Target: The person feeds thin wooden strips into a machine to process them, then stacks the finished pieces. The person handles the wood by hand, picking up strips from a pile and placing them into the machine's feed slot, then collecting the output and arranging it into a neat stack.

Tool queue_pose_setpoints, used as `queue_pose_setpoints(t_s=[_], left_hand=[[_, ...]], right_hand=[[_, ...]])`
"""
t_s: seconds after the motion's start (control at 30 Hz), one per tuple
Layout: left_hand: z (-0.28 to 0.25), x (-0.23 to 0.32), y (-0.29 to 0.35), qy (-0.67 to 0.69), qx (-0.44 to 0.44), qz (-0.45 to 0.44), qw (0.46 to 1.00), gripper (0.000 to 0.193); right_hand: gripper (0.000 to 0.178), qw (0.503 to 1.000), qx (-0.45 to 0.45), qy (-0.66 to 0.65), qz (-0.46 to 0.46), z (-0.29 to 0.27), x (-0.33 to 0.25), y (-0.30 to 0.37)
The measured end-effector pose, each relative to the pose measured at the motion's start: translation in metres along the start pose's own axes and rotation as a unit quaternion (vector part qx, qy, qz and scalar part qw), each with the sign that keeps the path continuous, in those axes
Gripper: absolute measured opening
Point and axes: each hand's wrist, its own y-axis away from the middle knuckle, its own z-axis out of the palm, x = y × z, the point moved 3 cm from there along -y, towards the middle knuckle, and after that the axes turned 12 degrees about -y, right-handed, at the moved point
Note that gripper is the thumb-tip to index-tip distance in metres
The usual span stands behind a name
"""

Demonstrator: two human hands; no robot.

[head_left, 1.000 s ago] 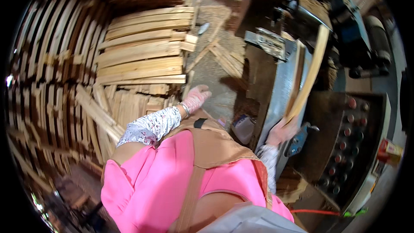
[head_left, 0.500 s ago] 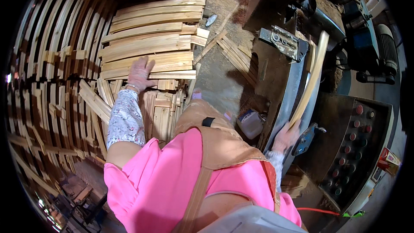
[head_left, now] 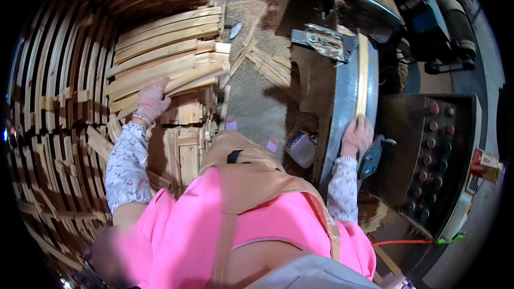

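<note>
At the left, my left hand (head_left: 153, 100), in a pale pinkish glove, is closed around the near end of a wooden strip (head_left: 198, 76) on top of the stack of strips (head_left: 160, 48). That strip sits askew to the ones beneath, its far end tilted up to the right. My right hand (head_left: 357, 136), gloved alike, grips the near end of another wooden strip (head_left: 362, 75). This one lies lengthwise on the metal bed (head_left: 345, 91) of a woodworking machine, its far end close to the machine head (head_left: 324, 40).
Tall stacks of strips (head_left: 53, 69) line the left side. Loose offcuts (head_left: 270, 69) and sawdust lie on the floor between stack and machine. A white plastic jug (head_left: 301, 149) stands by the machine base. On the right are a button panel (head_left: 436, 155) and a motor (head_left: 458, 27).
The right-hand strip has swung from slanting to lying straight along the machine bed. My left hand has closed on a top strip of the stack and shifted it. The view has turned slightly.
</note>
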Motion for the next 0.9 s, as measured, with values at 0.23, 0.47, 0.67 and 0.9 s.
queue_pose_setpoints(t_s=[0.23,0.47,0.67,0.9], left_hand=[[-0.135,0.132,-0.084,0.310,0.204,-0.042,0.928,0.064],[-0.184,0.366,-0.111,0.791,0.061,-0.002,0.608,0.030],[-0.137,0.445,-0.057,0.624,-0.262,0.269,0.685,0.076],[0.034,0.354,-0.054,0.515,-0.157,0.086,0.838,0.067]], right_hand=[[0.045,0.963,-0.122,-0.200,0.131,0.055,-0.036,-0.086],[0.087,0.895,-0.184,-0.396,0.093,-0.027,-0.165,0.016],[0.066,0.961,-0.109,-0.148,0.205,-0.094,-0.036,0.185],[0.056,0.993,0.017,-0.014,0.114,-0.063,0.007,0.152]])
